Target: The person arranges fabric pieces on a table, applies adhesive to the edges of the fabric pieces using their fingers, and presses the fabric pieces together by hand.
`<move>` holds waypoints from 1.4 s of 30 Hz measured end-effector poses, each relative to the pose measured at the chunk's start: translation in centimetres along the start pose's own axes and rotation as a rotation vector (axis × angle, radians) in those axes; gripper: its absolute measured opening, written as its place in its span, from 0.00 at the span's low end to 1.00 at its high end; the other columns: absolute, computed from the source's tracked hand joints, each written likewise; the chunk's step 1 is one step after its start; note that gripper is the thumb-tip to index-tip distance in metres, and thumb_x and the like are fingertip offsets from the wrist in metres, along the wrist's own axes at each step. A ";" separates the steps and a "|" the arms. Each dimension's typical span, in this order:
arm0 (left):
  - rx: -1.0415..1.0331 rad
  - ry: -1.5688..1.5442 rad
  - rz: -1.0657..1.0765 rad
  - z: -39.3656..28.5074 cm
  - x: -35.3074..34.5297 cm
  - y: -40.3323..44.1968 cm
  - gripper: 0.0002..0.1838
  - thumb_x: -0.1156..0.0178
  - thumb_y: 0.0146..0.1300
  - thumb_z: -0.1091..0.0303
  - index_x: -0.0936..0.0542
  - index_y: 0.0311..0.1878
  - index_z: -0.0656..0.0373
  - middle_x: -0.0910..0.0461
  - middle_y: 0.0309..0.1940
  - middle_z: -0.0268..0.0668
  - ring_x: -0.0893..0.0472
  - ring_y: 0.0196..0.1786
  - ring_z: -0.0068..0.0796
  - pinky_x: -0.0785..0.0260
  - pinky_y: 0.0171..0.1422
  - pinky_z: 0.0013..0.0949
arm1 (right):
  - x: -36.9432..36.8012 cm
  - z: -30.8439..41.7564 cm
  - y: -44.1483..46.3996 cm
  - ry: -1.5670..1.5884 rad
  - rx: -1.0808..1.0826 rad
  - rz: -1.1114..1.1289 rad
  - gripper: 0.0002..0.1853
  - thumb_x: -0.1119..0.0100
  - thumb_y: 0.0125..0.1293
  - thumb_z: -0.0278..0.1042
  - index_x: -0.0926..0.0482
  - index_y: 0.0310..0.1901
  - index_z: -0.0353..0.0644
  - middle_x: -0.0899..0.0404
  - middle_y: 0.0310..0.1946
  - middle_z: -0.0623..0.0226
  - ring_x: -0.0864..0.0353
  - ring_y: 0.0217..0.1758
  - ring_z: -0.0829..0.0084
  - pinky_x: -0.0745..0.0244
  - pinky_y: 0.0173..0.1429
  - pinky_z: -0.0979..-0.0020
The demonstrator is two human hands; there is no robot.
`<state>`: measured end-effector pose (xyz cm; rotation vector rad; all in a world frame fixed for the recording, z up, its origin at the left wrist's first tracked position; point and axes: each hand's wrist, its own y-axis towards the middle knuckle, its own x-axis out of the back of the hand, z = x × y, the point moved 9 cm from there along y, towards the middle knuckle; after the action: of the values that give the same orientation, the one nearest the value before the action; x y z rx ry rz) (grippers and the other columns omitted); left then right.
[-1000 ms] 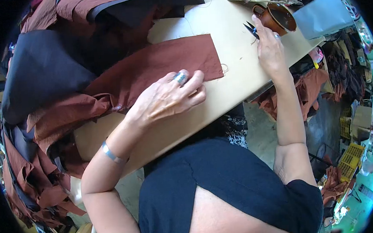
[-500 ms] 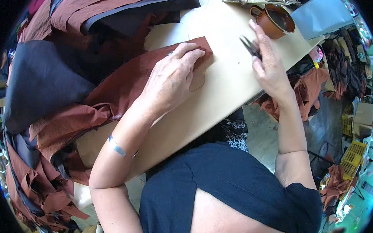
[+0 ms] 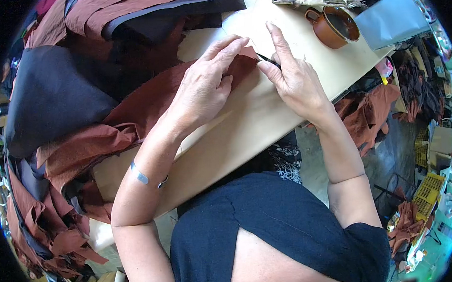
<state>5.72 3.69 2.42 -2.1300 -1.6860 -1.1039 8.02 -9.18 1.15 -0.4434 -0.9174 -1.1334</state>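
A strip of reddish-brown cloth (image 3: pixel 153 96) runs across the table toward its middle. My left hand (image 3: pixel 207 80) is on the cloth near its right end, fingers bent and closed on its upper edge. Just right of that end is my right hand (image 3: pixel 297 82), closed around small dark snips (image 3: pixel 267 60), with the index finger stretched out. The snips' tip lies at the cloth's corner; most of the tool is hidden by my fingers.
A brown cup (image 3: pixel 335 27) stands at the table's (image 3: pixel 226 146) right, beside a pale blue-grey box (image 3: pixel 392 19). Dark cloth (image 3: pixel 52 100) and more reddish-brown cloth pile up at the left. Reddish-brown scraps (image 3: pixel 371 111) hang beyond the right edge.
My right hand has moved left from beside the cup to the cloth's end, bringing the snips. My left hand has moved up and right from the cloth's lower edge and closed on it.
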 end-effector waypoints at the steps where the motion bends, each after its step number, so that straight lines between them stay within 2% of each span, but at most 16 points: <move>1: -0.002 -0.004 0.002 -0.1 0.0 0.0 0.36 0.44 0.52 0.86 0.33 0.66 0.50 0.33 0.63 0.38 0.24 0.46 0.32 0.29 0.52 0.30 | 0.0 0.3 0.3 0.002 0.025 -0.027 0.38 0.50 0.67 0.47 0.56 0.72 0.46 0.20 0.32 0.42 0.20 0.36 0.42 0.26 0.42 0.50; 4: -0.036 -0.015 -0.009 -0.2 -0.1 -0.1 0.36 0.44 0.51 0.86 0.33 0.66 0.50 0.34 0.64 0.37 0.25 0.45 0.30 0.29 0.49 0.29 | 0.2 1.0 0.9 0.001 0.087 -0.102 0.37 0.48 0.66 0.46 0.53 0.72 0.46 0.20 0.31 0.44 0.19 0.35 0.44 0.25 0.42 0.50; 7: -0.064 -0.041 -0.018 -0.8 -0.2 -0.1 0.36 0.51 0.48 0.87 0.33 0.65 0.54 0.33 0.63 0.44 0.27 0.59 0.48 0.33 0.63 0.40 | 0.3 1.7 1.2 -0.039 0.124 -0.141 0.36 0.46 0.65 0.45 0.50 0.71 0.47 0.19 0.30 0.46 0.19 0.34 0.47 0.25 0.40 0.50; 12: -0.220 0.228 -0.101 -2.7 0.3 -0.6 0.31 0.46 0.50 0.84 0.29 0.61 0.56 0.32 0.62 0.42 0.25 0.54 0.46 0.31 0.58 0.40 | 2.0 -0.2 1.3 -0.105 0.073 -0.209 0.36 0.44 0.64 0.45 0.47 0.70 0.48 0.20 0.26 0.48 0.18 0.30 0.49 0.25 0.36 0.50; 13: -0.268 0.331 -0.130 -3.6 0.4 -1.1 0.29 0.44 0.51 0.83 0.28 0.60 0.57 0.31 0.62 0.42 0.25 0.53 0.45 0.30 0.56 0.39 | 2.4 -1.7 1.2 -0.173 0.000 -0.215 0.38 0.41 0.63 0.40 0.48 0.72 0.53 0.19 0.28 0.53 0.20 0.31 0.51 0.25 0.38 0.59; 16: -0.506 0.432 0.127 -8.6 -3.1 -4.2 0.22 0.45 0.53 0.71 0.25 0.55 0.58 0.24 0.50 0.43 0.22 0.48 0.38 0.29 0.52 0.36 | 3.3 -4.5 0.9 -0.494 0.098 -0.327 0.39 0.40 0.62 0.41 0.50 0.72 0.56 0.20 0.26 0.52 0.19 0.29 0.52 0.24 0.40 0.58; 17: -0.511 0.477 0.427 -9.3 -5.3 -5.3 0.20 0.46 0.55 0.69 0.24 0.53 0.58 0.24 0.45 0.40 0.21 0.45 0.34 0.29 0.51 0.35 | 3.2 -5.6 0.9 -0.600 -0.008 -0.252 0.40 0.40 0.62 0.40 0.52 0.72 0.58 0.20 0.30 0.53 0.19 0.33 0.53 0.23 0.40 0.57; 18: -0.509 0.514 0.726 -9.5 -7.3 -7.0 0.19 0.48 0.56 0.66 0.24 0.51 0.58 0.23 0.40 0.37 0.21 0.41 0.31 0.30 0.49 0.34 | 3.3 -5.9 0.8 -0.614 0.046 -0.263 0.41 0.40 0.62 0.38 0.52 0.72 0.58 0.20 0.33 0.53 0.19 0.35 0.53 0.23 0.40 0.57; 21: -0.602 0.294 0.583 -11.2 -8.5 -8.7 0.17 0.48 0.56 0.67 0.25 0.50 0.56 0.26 0.33 0.33 0.21 0.39 0.25 0.31 0.49 0.34 | 3.0 -6.6 0.5 -0.666 0.111 -0.255 0.41 0.39 0.59 0.30 0.50 0.72 0.55 0.23 0.47 0.55 0.21 0.45 0.55 0.23 0.44 0.58; 24: -0.503 0.218 0.434 -10.6 -5.2 -8.2 0.17 0.47 0.56 0.67 0.25 0.49 0.56 0.27 0.32 0.32 0.21 0.40 0.26 0.31 0.49 0.33 | 4.1 -1.2 -1.3 -0.538 0.482 -0.429 0.40 0.37 0.55 0.30 0.43 0.69 0.49 0.20 0.38 0.51 0.21 0.38 0.53 0.26 0.43 0.57; 25: -0.437 0.246 0.422 -9.8 -3.9 -8.2 0.16 0.46 0.54 0.67 0.25 0.48 0.55 0.27 0.32 0.31 0.21 0.41 0.27 0.31 0.50 0.34 | 3.8 0.4 -1.9 -0.326 0.443 -0.288 0.42 0.36 0.48 0.23 0.40 0.69 0.49 0.22 0.38 0.57 0.23 0.39 0.56 0.28 0.48 0.59; 28: -0.177 0.352 0.362 -6.0 -0.1 -8.8 0.13 0.40 0.52 0.71 0.23 0.43 0.55 0.25 0.34 0.34 0.21 0.39 0.34 0.30 0.48 0.35 | 0.3 3.5 -3.7 -0.002 0.537 0.036 0.38 0.39 0.50 0.24 0.36 0.67 0.48 0.23 0.31 0.63 0.23 0.36 0.61 0.28 0.47 0.62; 31: -0.038 0.435 0.166 -3.3 2.7 -9.7 0.15 0.38 0.50 0.77 0.23 0.44 0.58 0.24 0.40 0.39 0.23 0.43 0.41 0.30 0.49 0.37 | -1.0 4.9 -4.4 -0.253 0.707 -0.141 0.33 0.43 0.53 0.24 0.33 0.64 0.46 0.23 0.30 0.68 0.24 0.33 0.66 0.28 0.44 0.67; 34: 0.047 0.606 -0.002 -1.3 4.2 -10.3 0.19 0.38 0.49 0.74 0.25 0.47 0.58 0.24 0.45 0.40 0.24 0.50 0.40 0.32 0.54 0.40 | -0.2 5.5 -3.4 -0.319 0.715 -0.144 0.35 0.43 0.45 0.11 0.28 0.60 0.41 0.22 0.30 0.67 0.23 0.33 0.69 0.27 0.38 0.70; 38: 0.080 0.949 -0.171 1.0 6.3 -11.8 0.21 0.33 0.49 0.67 0.25 0.48 0.53 0.24 0.49 0.37 0.25 0.55 0.37 0.42 0.66 0.44 | 4.8 9.1 -2.3 -0.300 0.794 -0.386 0.30 0.43 0.48 0.11 0.25 0.57 0.40 0.23 0.28 0.66 0.24 0.30 0.73 0.26 0.36 0.74; 42: 0.152 1.182 -0.338 0.6 9.6 -12.3 0.22 0.33 0.44 0.66 0.25 0.46 0.49 0.25 0.50 0.30 0.30 0.61 0.33 0.52 0.71 0.49 | 6.5 8.9 -0.9 -0.032 0.670 -0.414 0.28 0.46 0.54 0.13 0.28 0.59 0.40 0.23 0.32 0.67 0.23 0.33 0.79 0.26 0.39 0.77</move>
<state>-4.54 15.20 4.89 -0.7171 -1.3925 -1.7277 4.57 -6.90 11.38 0.2909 -1.3847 -1.1048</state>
